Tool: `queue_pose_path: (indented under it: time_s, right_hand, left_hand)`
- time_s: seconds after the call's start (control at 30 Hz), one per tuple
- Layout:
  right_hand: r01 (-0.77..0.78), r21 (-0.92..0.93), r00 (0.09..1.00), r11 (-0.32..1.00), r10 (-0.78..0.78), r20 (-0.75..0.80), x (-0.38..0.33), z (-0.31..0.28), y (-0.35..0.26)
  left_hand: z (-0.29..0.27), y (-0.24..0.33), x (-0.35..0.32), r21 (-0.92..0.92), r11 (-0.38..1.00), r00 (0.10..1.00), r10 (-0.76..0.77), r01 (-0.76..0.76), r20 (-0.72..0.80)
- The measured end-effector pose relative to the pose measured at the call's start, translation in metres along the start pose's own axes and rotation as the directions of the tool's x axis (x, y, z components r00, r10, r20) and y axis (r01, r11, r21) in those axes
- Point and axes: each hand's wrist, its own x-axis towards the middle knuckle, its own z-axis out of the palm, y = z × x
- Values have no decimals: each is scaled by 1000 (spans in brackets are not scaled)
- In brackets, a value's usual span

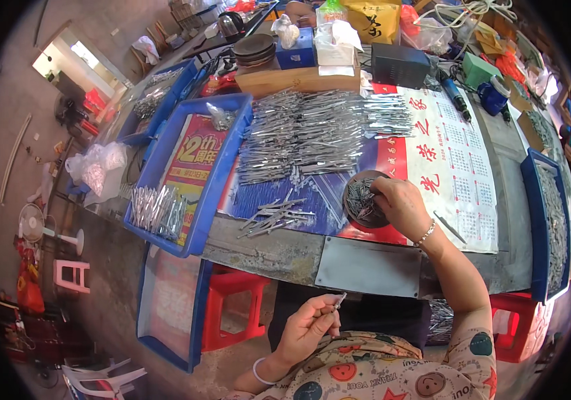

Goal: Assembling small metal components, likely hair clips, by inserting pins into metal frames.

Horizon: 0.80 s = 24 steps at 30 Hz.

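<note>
A small metal piece [339,301] is pinched between the fingertips of the left hand [309,323], held close to the body and well below the near edge of the workbench [265,250]. Beyond it, a bare grey metal plate [370,267] is seen lying flat at that near edge. Just past the plate, the right hand [400,207] is lowered over a round dark bowl [364,199] of thin metal pins, its fingers curled down into the contents — whether a pin is already gripped cannot be told, since the fingertips are hidden.

The step in hand appears to be a pick-and-join: one part is kept ready in the left hand while a mate is fished from the bowl. The next move is judged to call for a single pin to be separated from the tangle and carried back toward the waiting piece without others being dragged out.

To the left of the bowl, a small loose bundle of metal rods [275,217] is laid out; further left, a blue tray [192,170] is set with more rods at its near end. Behind the bowl — toward the far side of the bench — a large heap of silvery rods [305,133] is spread, with stacked dark dishes [253,50] and boxes beyond.
</note>
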Motion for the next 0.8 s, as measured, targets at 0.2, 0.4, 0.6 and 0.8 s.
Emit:
queue_pose_path:
  time_s: [0.2,0.4,0.6,0.8]
  right_hand:
    - [-63,172,997,983,68,-22,-5,-5,5]
    - [-232,598,971,767,214,103,-7,-11,-2]
    - [-441,837,897,324,191,399,-26,-33,-42]
    - [-566,822,821,-64,46,569,-75,-11,-64]
  left_hand:
    - [9,-1,2,-62,998,1000,-14,14,7]
    - [6,-6,-1,-50,999,998,11,-8,60]
    - [-1,-5,0,-19,1000,1000,-9,10,29]
    - [-3,-3,7,-19,1000,999,-20,21,45]
